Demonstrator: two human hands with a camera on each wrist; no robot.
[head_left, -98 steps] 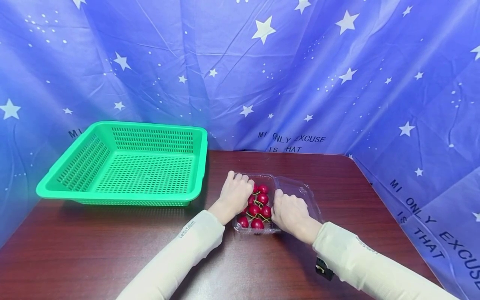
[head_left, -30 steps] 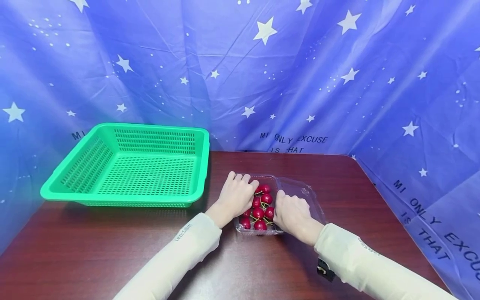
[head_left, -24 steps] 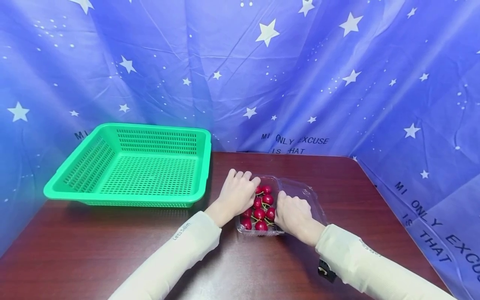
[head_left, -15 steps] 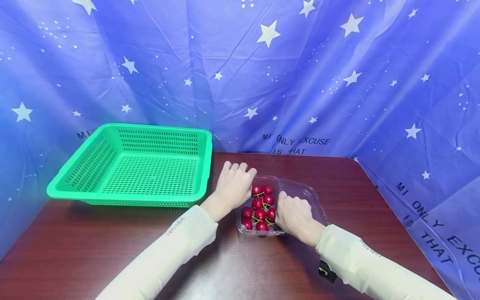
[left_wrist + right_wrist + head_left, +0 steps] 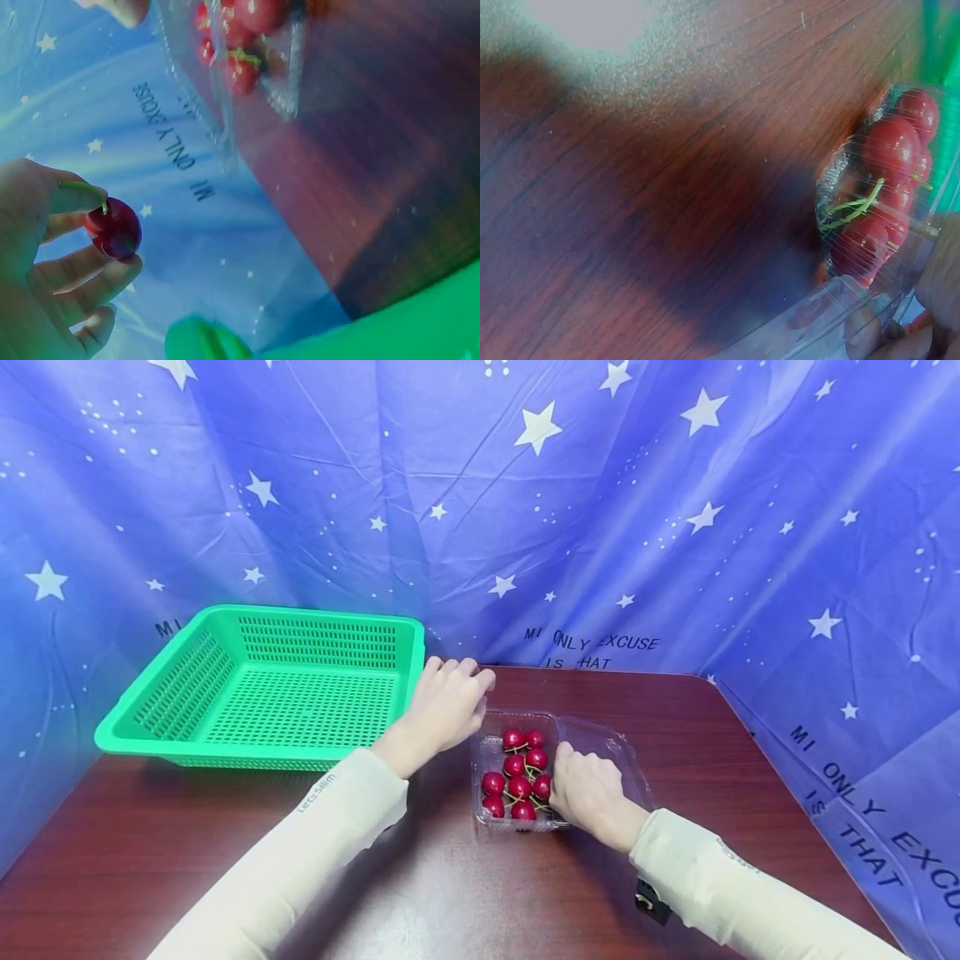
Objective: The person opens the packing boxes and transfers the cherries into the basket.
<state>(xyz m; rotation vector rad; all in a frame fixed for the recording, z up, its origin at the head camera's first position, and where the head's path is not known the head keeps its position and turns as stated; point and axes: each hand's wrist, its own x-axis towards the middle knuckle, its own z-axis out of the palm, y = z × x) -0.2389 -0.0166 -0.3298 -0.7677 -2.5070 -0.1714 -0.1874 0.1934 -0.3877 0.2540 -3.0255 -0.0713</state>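
My left hand (image 5: 442,710) is raised between the green basket and a clear plastic clamshell box (image 5: 489,743). In the left wrist view its thumb and fingers pinch a dark red cherry (image 5: 116,232) with a green stem; the head view hides this cherry behind the hand. Several red cherries (image 5: 521,787) with green stems lie in the box, whose lid (image 5: 617,745) is folded out to the right. My right hand (image 5: 588,793) grips the box's right side, by the lid hinge. In the right wrist view, its fingertips (image 5: 864,330) show through the clear plastic.
The green slatted basket (image 5: 300,752) stands at the left of the dark red wooden table (image 5: 450,893), its near right corner close to my left forearm. A blue star-printed curtain (image 5: 480,510) hangs behind the table and along its sides.
My left hand has lifted out of the box with a cherry and moved left and up towards the basket. My right hand keeps its grip on the box's side.
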